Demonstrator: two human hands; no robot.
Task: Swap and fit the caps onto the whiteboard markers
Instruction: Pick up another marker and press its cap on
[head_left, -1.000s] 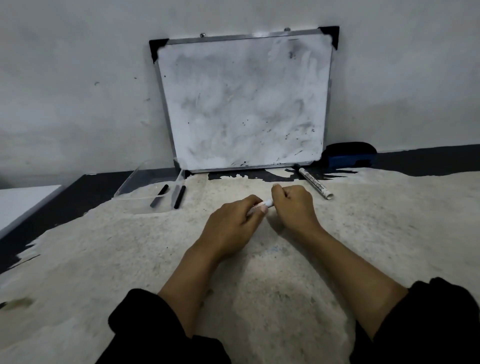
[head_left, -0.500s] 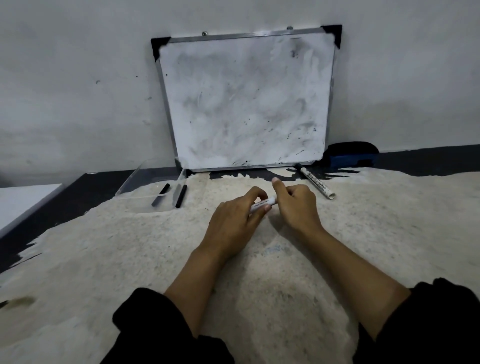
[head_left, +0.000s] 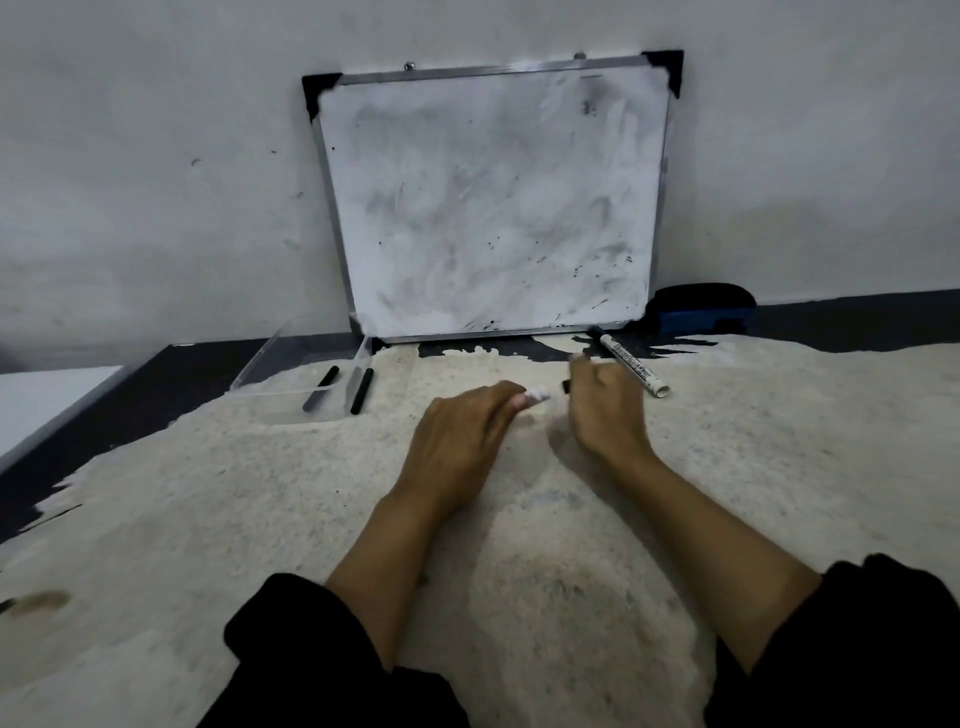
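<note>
Your left hand grips a white marker by its barrel; your right hand pinches a black cap just beside it, apart from the marker's end.

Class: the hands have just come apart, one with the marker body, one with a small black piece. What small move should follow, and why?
Probably carry the black cap in the right hand to the marker lying by the whiteboard, since the left hand holds the white marker apart from it, uncapped.
</note>
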